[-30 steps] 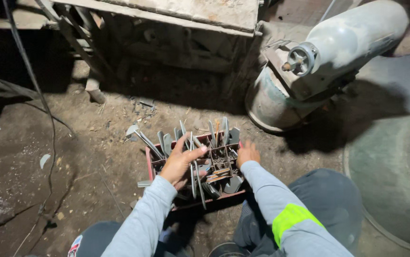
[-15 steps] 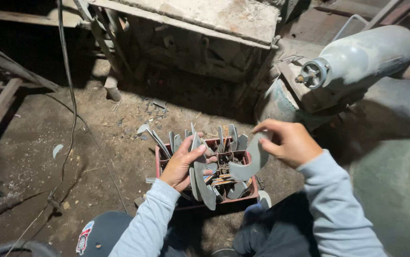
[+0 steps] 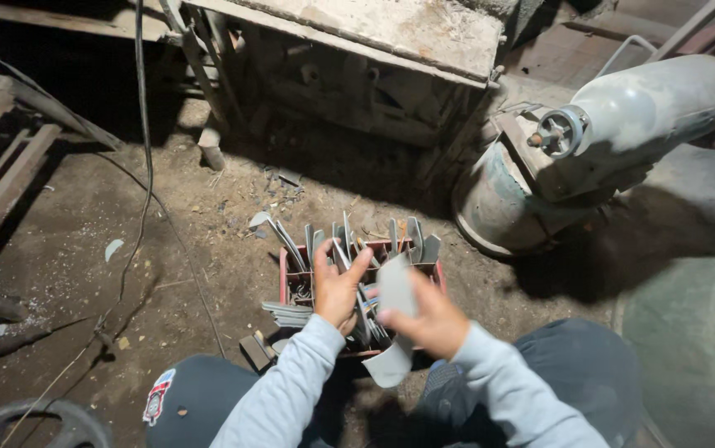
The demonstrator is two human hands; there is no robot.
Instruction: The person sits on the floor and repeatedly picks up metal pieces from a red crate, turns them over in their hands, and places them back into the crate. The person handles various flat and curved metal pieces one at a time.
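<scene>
Dusty earth floor filled most of the view, with metal chips scattered over it and a thin dark cable running down across it. A small red crate stood on this floor directly in front of the kneeling person, and it served as a holder: grey curved metal blades stood upright in it, packed close together, so that each one could be taken by its upper end.

The left hand was over the middle of the crate, fingers curled down among the blades, probably to part them or to keep them steady; whether it pinched one blade could not be told. The right hand was at the near right corner of the crate and pinched a flat grey metal piece, held clear of the others.

Behind the crate, to the right, a grey gas cylinder leaned on a round drum. Further behind the crate stood a worn machine body.
</scene>
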